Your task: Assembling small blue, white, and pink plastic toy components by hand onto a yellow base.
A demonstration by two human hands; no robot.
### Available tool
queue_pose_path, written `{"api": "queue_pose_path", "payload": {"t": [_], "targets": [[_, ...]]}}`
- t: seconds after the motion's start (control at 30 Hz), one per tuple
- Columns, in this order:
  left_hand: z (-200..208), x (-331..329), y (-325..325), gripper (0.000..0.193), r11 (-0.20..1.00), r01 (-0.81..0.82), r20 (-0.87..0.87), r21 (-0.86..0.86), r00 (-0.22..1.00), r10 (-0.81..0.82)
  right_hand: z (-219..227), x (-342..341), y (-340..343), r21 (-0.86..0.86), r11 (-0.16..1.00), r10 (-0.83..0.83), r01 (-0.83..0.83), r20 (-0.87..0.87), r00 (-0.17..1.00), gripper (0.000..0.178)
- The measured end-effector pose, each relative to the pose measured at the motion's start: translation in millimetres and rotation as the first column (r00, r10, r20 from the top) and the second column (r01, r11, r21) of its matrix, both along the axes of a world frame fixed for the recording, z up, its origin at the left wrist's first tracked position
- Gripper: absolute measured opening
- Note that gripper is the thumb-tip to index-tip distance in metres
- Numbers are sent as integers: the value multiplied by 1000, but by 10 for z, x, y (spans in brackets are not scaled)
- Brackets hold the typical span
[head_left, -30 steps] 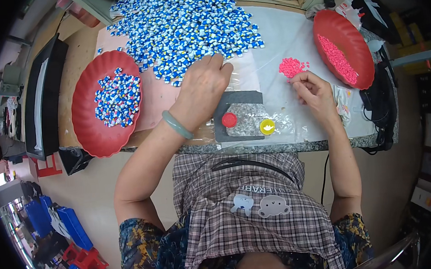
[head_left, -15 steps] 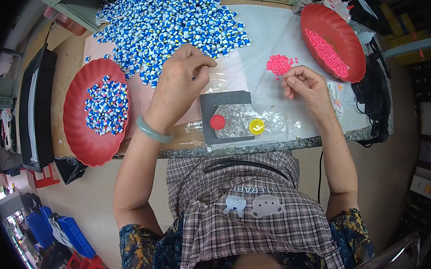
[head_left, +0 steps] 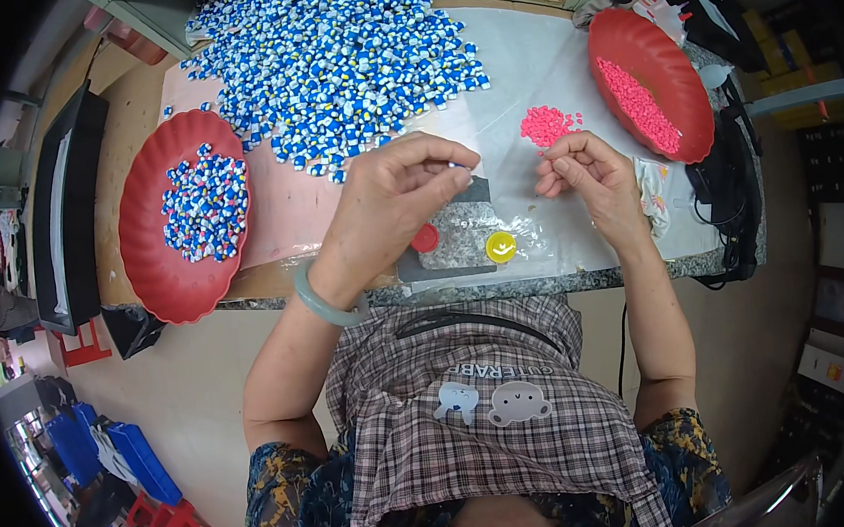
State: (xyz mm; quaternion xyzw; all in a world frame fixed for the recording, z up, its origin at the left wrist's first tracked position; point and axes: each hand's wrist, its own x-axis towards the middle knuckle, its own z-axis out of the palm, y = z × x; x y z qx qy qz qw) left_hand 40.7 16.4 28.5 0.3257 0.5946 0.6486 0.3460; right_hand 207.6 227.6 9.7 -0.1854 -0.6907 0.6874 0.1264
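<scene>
Mid-frame, the left hand pinches a tiny piece, left of the right hand, whose grip I can't make out.

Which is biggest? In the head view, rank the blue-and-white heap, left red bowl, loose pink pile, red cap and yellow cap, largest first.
1. Blue-and-white heap
2. Left red bowl
3. Loose pink pile
4. Red cap and yellow cap: too alike to rank
</scene>
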Motion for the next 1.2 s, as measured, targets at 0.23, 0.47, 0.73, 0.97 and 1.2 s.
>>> {"api": "queue_pose_path", "payload": {"t": [0.23, 0.47, 0.73, 0.97, 1.2], "targets": [[10, 212, 130, 19, 987, 162, 242, 19, 957, -162, 124, 29, -204, -40, 999, 14, -21, -167, 986, 5], [9, 336, 212, 21, 967, 244, 379, 72, 890, -253, 155, -19, -326, -76, 989, 99, -128, -312, 945, 7], [21, 326, 180, 15, 969, 232, 371, 86, 895, -248, 157, -10, -282, 59, 987, 163, -153, -285, 945, 10], [-2, 324, 182, 9, 971, 229, 370, 72, 898, -239, 257, 13, -329, 238, 964, 184, -122, -258, 949, 15], [-24, 313, 176, 9, 965, 263, 309, 18, 916, -256, 324, 53, -362, 243, 966, 141, -88, -206, 968, 17]]}}
